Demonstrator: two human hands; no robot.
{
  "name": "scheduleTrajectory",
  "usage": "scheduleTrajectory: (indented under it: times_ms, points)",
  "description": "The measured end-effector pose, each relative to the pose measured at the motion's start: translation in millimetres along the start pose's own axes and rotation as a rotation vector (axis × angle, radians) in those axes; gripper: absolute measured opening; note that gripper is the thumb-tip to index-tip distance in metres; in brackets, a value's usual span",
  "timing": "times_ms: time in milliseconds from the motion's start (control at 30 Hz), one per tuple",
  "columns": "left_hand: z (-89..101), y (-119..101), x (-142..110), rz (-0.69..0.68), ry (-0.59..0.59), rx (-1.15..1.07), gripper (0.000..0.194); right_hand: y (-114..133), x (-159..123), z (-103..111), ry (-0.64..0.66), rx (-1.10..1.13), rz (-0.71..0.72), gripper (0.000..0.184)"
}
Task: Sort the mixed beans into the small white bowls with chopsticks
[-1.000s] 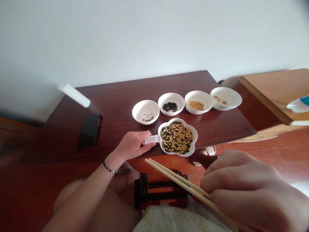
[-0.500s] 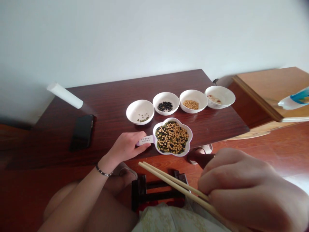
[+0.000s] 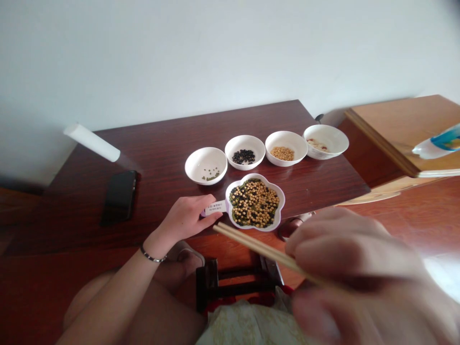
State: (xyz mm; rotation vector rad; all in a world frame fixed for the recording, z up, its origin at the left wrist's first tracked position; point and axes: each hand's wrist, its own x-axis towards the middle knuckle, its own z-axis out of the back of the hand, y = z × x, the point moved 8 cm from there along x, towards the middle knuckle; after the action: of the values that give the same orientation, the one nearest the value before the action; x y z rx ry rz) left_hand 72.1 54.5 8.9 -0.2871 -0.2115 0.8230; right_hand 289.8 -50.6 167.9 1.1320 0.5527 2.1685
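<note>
My left hand (image 3: 192, 216) grips the labelled handle of a white, flower-shaped dish (image 3: 282, 201) at the table's front edge. Mixed beans (image 3: 255, 202), yellow, black and green, fill it. Blurred and close to the camera, my right hand (image 3: 345, 258) is closed around a pair of chopsticks (image 3: 251, 243). Their tips point left, just below the dish and near my left fingers; no bean shows between them. Behind the dish stand white bowls in a row: one with a few green beans (image 3: 211, 176), one with black beans (image 3: 243, 156), one with yellow beans (image 3: 282, 153), and one with pale and reddish pieces (image 3: 317, 145).
A black phone (image 3: 120, 196) lies at the left on the dark wooden table (image 3: 161, 143), with a white cylinder (image 3: 93, 142) behind it. To the right, a bottle (image 3: 438, 143) rests on a lighter wooden surface (image 3: 398, 124). A dark stool frame (image 3: 237, 290) is below.
My right hand has lifted and turned, and the chopstick tips have moved up toward the dish and closer together. My left hand keeps its hold on the handle. The view has shifted slightly.
</note>
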Motion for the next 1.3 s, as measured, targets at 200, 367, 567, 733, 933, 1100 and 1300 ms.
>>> scheduleTrajectory:
  times_ms: [200, 367, 567, 733, 933, 1100, 1300]
  points:
    - [2.2, -3, -1, -0.009, -0.017, 0.024, 0.030, -126, 15, 23, -0.314, 0.401, -0.425, 0.042]
    - [3.5, -5, -1, -0.018, -0.017, 0.036, 0.032, -179, 2, 9, -0.190, 0.439, -0.718, 0.045]
    - [4.0, -5, -2, -0.026, -0.029, 0.027, 0.031, -185, -6, -4, -0.103, 0.462, -0.749, 0.046]
    - [4.4, -4, -2, -0.013, -0.030, 0.022, 0.031, -191, -8, -6, -0.108, 0.501, -0.769, 0.043]
    - [4.2, -5, -3, -0.015, -0.025, 0.026, 0.033, -195, -10, -1, -0.145, 0.506, -0.784, 0.042]
    - [4.1, -4, -3, -0.017, -0.032, 0.037, 0.033, -198, -12, 0, -0.163, 0.522, -0.794, 0.041]
    - [4.9, -5, -3, -0.017, -0.033, 0.026, 0.034, -199, -14, 4, -0.165, 0.488, -0.804, 0.041]
